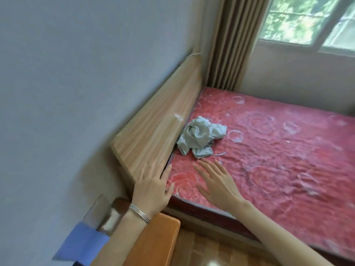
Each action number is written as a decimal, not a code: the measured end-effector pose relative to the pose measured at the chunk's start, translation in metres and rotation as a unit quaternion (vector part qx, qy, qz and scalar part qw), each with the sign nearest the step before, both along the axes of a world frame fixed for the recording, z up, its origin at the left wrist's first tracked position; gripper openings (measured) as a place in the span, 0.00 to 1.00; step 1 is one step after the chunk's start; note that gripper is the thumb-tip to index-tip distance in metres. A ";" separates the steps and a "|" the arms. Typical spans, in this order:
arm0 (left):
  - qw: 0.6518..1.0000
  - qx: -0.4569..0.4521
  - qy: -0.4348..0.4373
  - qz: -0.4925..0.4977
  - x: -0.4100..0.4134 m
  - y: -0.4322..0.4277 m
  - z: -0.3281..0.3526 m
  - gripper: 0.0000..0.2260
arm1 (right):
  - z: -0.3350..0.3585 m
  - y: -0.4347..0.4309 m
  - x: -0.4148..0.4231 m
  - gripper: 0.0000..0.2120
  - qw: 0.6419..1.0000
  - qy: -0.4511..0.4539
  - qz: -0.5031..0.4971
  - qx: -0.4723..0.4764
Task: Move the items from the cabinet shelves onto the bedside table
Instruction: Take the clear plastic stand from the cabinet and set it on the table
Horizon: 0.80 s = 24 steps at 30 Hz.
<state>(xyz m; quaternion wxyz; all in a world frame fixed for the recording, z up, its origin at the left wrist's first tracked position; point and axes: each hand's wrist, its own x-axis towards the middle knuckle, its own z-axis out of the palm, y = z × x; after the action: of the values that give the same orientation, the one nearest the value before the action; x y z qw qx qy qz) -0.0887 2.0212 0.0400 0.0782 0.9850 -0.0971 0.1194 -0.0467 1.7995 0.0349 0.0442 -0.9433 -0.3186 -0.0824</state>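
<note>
The orange-brown bedside table shows at the bottom, beside the bed, partly under my left forearm. A brown glossy object stands at its far left corner; what it is I cannot tell. My left hand, with silver bangles on the wrist, is spread open over the bed's near corner by the headboard. Over the red mattress my right hand is stretched out flat, fingers apart, holding nothing. A crumpled grey cloth lies on the mattress just beyond my fingertips. No cabinet shelves are in view.
A wooden headboard runs along the grey wall on the left. The red patterned mattress fills the right. Brown curtains and a window are at the back. Wooden floor shows at the bottom.
</note>
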 end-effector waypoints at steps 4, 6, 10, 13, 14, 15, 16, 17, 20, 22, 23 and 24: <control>0.991 0.008 -0.003 -0.135 0.026 -0.101 0.024 0.26 | 0.024 -0.101 -0.038 0.26 0.990 -0.022 -0.138 -0.007; 0.979 0.019 -0.002 -0.205 0.025 -0.160 0.030 0.26 | 0.031 -0.154 -0.068 0.27 0.978 -0.019 -0.210 -0.013; 0.939 0.029 -0.009 -0.342 -0.014 -0.281 0.038 0.26 | 0.041 -0.249 -0.155 0.28 0.940 -0.002 -0.340 -0.016; 0.904 0.025 -0.013 -0.427 -0.069 -0.359 0.038 0.26 | 0.042 -0.310 -0.239 0.29 0.906 0.017 -0.422 -0.029; 0.892 0.027 -0.009 -0.451 -0.090 -0.383 0.036 0.26 | 0.042 -0.328 -0.270 0.29 0.894 0.027 -0.446 -0.032; 0.881 0.030 -0.002 -0.473 -0.111 -0.405 0.035 0.26 | 0.041 -0.344 -0.302 0.30 0.882 0.038 -0.468 -0.033; 0.869 0.031 0.002 -0.494 -0.133 -0.426 0.035 0.26 | 0.041 -0.359 -0.334 0.30 0.869 0.045 -0.491 -0.034; 0.858 0.029 0.002 -0.513 -0.154 -0.447 0.035 0.26 | 0.042 -0.374 -0.366 0.30 0.855 0.049 -0.515 -0.037; 0.823 0.016 -0.015 -0.568 -0.220 -0.505 0.041 0.25 | 0.051 -0.412 -0.458 0.30 0.810 0.050 -0.583 -0.036; 0.795 0.006 -0.032 -0.606 -0.264 -0.542 0.048 0.25 | 0.061 -0.433 -0.517 0.30 0.783 0.041 -0.620 -0.030; 0.777 0.004 -0.040 -0.628 -0.287 -0.561 0.052 0.25 | 0.066 -0.442 -0.546 0.30 0.769 0.037 -0.638 -0.029; 0.759 0.004 -0.047 -0.650 -0.310 -0.581 0.057 0.25 | 0.073 -0.449 -0.574 0.30 0.753 0.031 -0.656 -0.027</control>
<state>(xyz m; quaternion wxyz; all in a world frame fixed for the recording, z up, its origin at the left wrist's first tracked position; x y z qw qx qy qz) -0.3988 1.4402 0.0966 0.1281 0.6788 -0.7180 0.0855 -0.6208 1.3504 0.1079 -0.0363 -0.9234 0.3783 -0.0532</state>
